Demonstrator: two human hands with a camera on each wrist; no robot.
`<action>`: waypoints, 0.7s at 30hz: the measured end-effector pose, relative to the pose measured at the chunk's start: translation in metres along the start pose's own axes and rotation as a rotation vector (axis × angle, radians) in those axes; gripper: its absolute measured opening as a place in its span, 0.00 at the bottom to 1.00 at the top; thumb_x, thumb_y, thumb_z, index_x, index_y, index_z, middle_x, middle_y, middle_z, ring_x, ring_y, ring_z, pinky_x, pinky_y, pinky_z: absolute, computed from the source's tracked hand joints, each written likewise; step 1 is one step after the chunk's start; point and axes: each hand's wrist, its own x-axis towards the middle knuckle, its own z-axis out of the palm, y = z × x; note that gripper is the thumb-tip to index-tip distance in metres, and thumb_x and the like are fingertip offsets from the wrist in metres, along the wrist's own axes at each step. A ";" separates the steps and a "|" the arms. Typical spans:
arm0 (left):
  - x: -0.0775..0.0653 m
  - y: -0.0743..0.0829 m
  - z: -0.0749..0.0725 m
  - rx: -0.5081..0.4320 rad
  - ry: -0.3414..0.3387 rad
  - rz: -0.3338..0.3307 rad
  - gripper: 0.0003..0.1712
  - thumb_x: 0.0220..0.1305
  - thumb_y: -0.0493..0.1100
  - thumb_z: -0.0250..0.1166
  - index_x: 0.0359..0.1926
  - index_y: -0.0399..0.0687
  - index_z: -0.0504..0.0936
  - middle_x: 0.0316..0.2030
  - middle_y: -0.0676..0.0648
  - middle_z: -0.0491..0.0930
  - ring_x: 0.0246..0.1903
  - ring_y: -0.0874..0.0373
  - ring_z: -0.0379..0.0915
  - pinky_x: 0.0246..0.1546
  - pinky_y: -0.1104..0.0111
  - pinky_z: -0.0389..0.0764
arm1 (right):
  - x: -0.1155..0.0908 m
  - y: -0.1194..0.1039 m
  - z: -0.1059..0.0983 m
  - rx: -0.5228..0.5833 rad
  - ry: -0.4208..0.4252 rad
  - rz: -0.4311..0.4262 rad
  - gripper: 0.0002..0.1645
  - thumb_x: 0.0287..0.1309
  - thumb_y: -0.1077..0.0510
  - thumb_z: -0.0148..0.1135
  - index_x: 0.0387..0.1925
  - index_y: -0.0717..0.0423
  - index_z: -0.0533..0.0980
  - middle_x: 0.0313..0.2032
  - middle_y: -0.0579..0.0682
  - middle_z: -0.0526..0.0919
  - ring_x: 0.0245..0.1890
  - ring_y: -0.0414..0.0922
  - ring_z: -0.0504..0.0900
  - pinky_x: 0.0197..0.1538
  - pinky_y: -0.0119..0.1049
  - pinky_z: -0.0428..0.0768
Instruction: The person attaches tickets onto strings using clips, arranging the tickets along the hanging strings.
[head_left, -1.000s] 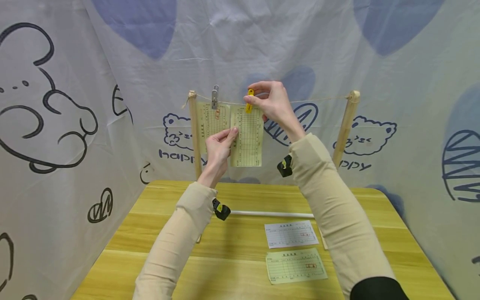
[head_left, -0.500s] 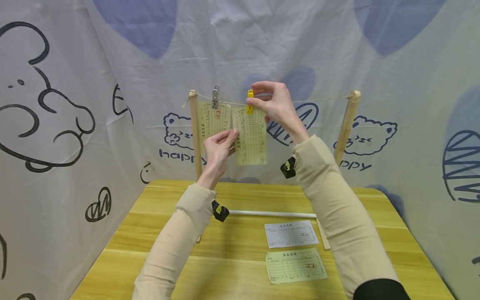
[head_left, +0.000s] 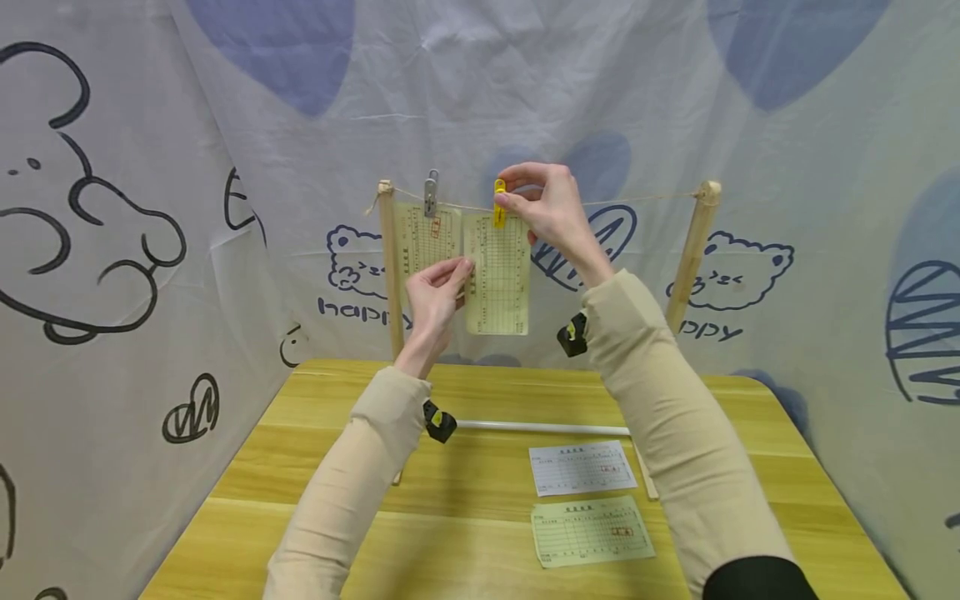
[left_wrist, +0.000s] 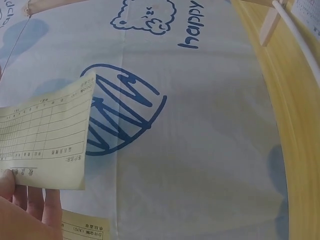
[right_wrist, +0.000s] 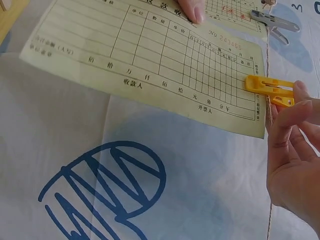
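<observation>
In the head view a yellow receipt slip [head_left: 498, 283] hangs upright at a string [head_left: 630, 200]. My left hand [head_left: 437, 296] pinches its left edge between thumb and fingers, which the left wrist view also shows. At the slip's top, my right hand [head_left: 551, 208] pinches a yellow clothespin [head_left: 499, 204]. The right wrist view shows the clothespin's nose over the slip's short edge, right at the string. Left of it another yellow slip [head_left: 417, 242] hangs from a grey clip [head_left: 431, 196], its lower part behind my left hand.
Two wooden posts [head_left: 692, 258] carry the string, with a white rod [head_left: 543, 427] low between them. A white slip [head_left: 582, 468] and another yellow slip [head_left: 592, 532] lie on the wooden table [head_left: 465, 550]. A printed cloth [head_left: 465, 67] stands behind.
The slip and yellow clothespin shifted slightly right, then a little back left. The slip tilted briefly and now hangs straighter. Both hands keep their grips.
</observation>
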 end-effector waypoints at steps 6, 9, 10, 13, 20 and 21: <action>0.000 0.001 -0.001 0.021 0.014 0.032 0.16 0.66 0.41 0.69 0.51 0.37 0.85 0.49 0.36 0.86 0.30 0.70 0.83 0.31 0.77 0.84 | 0.001 0.000 -0.001 -0.012 -0.005 0.018 0.21 0.67 0.60 0.64 0.59 0.59 0.78 0.52 0.57 0.83 0.40 0.49 0.86 0.16 0.29 0.71; 0.000 0.001 -0.001 0.023 0.017 0.035 0.16 0.66 0.41 0.68 0.51 0.36 0.85 0.49 0.36 0.86 0.31 0.70 0.84 0.32 0.77 0.85 | 0.001 0.000 -0.001 -0.022 -0.009 0.024 0.21 0.67 0.59 0.65 0.60 0.58 0.78 0.53 0.57 0.83 0.41 0.49 0.86 0.16 0.29 0.72; 0.000 0.001 -0.001 0.023 0.017 0.034 0.16 0.66 0.41 0.68 0.51 0.36 0.85 0.49 0.36 0.86 0.31 0.70 0.84 0.32 0.77 0.85 | 0.001 0.000 -0.001 -0.026 -0.012 0.028 0.22 0.67 0.59 0.65 0.60 0.58 0.77 0.54 0.57 0.83 0.41 0.49 0.86 0.16 0.29 0.72; 0.000 0.001 -0.001 0.027 0.020 0.026 0.16 0.66 0.41 0.69 0.51 0.37 0.85 0.49 0.36 0.86 0.32 0.69 0.84 0.35 0.75 0.86 | 0.001 0.001 -0.001 -0.034 -0.021 0.034 0.24 0.66 0.58 0.65 0.62 0.57 0.76 0.56 0.56 0.83 0.44 0.51 0.87 0.17 0.29 0.72; -0.002 -0.004 -0.005 0.052 0.017 0.080 0.16 0.66 0.41 0.69 0.51 0.37 0.85 0.49 0.36 0.86 0.38 0.64 0.86 0.44 0.66 0.88 | -0.004 0.003 -0.004 -0.001 -0.004 0.008 0.31 0.64 0.58 0.67 0.68 0.56 0.72 0.63 0.57 0.80 0.56 0.53 0.85 0.17 0.29 0.72; -0.003 -0.005 -0.007 0.062 0.021 0.103 0.16 0.66 0.41 0.69 0.50 0.36 0.85 0.49 0.36 0.86 0.38 0.64 0.86 0.45 0.65 0.88 | -0.007 0.004 -0.005 0.011 0.011 -0.008 0.32 0.64 0.58 0.68 0.68 0.56 0.72 0.63 0.56 0.79 0.58 0.52 0.84 0.17 0.28 0.73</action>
